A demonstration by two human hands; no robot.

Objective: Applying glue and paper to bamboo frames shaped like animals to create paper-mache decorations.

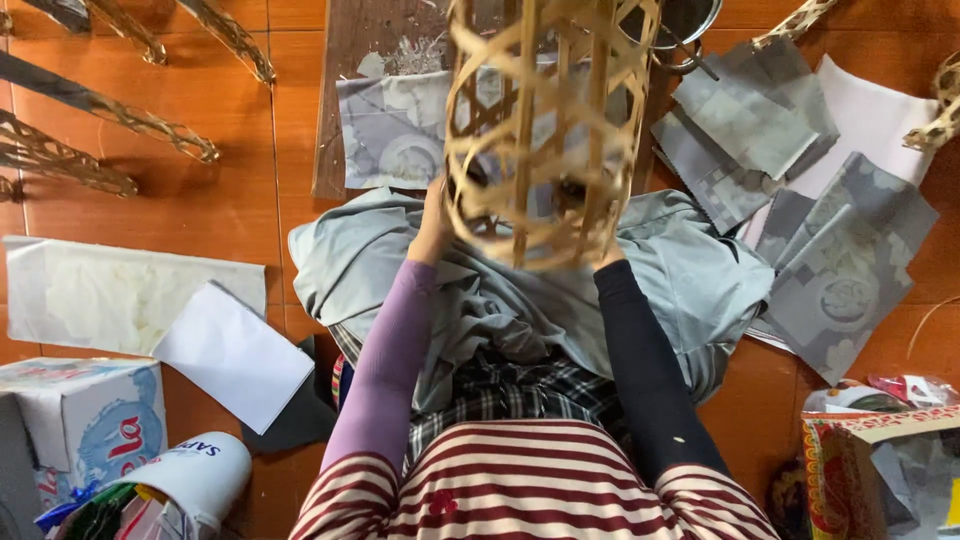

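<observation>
The woven bamboo frame point(548, 130), an open lattice cylinder, is held up close to the camera, and its top runs out of view at the upper edge. It covers most of both hands. Only the wrist and edge of the left hand point(436, 228) show at the frame's lower left rim, where it grips the rim. The right hand point(603, 255) is almost wholly behind the lower right rim, so I cannot tell how its fingers sit, though it meets the frame there.

Below the frame a grey cloth point(690, 275) is bunched over the lap and hides the legs. On the wooden floor point(235, 190) lie grey paper pieces point(840, 270) to the right, white sheets point(232, 352) to the left, and thin bamboo struts point(120, 115) at upper left. A cardboard box point(85, 415) is cut off at lower left.
</observation>
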